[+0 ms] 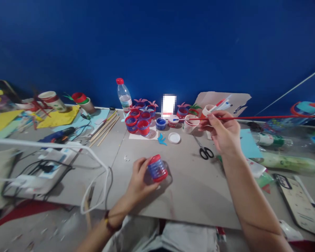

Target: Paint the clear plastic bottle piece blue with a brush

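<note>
Landmark: open pot of blue paint [161,124].

- Left hand [140,177], on the near side of the pot: fingers and thumb closed around a small ribbed container [158,169], tilted, low over the table [191,196]. Red at both ends, blue about the middle; colour looks mostly laid on. Clear-looking ribs may be bare or only glossy; cannot tell. No leaf-shaped top visible on it.
- Right hand [222,132], right of the pot: fingertips pinching a long red brush [252,118]. Tip blue, just right of the pot, in front of or over a red-and-white tub [173,122]; contact cannot be told.
- Left of the pot: cluster of red-and-blue cups [143,128], several with cut leaf tops. These seem further along than the held container.
- Near side of the pot: blue leaf cutout [162,139] lying loose, attached to nothing; white lid [174,138] beside it, off any pot.
- Judgement: colouring well advanced on the held container; any gaps in coverage and a leaf top remain open points. Dryness cannot be told.
</note>
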`<state>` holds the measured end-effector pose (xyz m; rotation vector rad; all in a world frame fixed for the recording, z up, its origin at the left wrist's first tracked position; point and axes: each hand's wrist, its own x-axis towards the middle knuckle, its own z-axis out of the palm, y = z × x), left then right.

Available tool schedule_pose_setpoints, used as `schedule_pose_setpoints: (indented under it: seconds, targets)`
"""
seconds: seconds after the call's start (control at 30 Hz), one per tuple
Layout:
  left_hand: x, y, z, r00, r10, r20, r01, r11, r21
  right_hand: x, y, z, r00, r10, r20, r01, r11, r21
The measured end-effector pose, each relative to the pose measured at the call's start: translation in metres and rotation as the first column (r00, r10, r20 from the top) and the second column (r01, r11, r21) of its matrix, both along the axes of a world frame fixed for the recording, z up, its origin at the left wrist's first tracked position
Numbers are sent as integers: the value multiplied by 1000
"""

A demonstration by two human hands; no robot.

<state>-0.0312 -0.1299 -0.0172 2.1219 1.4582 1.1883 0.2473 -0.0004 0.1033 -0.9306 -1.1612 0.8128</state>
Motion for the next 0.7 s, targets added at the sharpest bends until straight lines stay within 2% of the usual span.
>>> schedule_pose_setpoints:
  seconds: [0.1,0.23,0.3,0.33,0.4,0.5,0.57,0.63,0.7]
  targets:
    - [7,38,20,986,-153,-63,154,988,18,-5,-3,1,1000,9,6,-8,1000,-8]
    - [12,81,66,920,-338,-200,368,920,134,-4,-5,0,1000,11,19,-11,1000,19]
    - [17,96,79,917,-341,-208,380,905,189,-1,-4,-1,1000,-10,27,9,999,32]
    - [21,103,78,922,-332,-198,369,909,195,0,-3,-2,999,-28,25,28,999,37]
    - [27,115,63,950,-281,-133,305,926,222,1,-1,-3,997,-72,4,72,997,42]
    - [31,128,19,982,-187,25,178,964,199,1,1,-3,995,-92,-28,93,995,37]
    - [31,133,-7,985,-153,75,140,978,157,0,1,-3,997,-80,-20,81,996,25]
    - [30,135,-21,986,-124,116,111,987,117,-1,1,-4,998,-64,15,64,998,10]
    - [28,136,-23,985,-106,133,89,988,126,-2,1,-7,998,-36,57,37,999,-13]
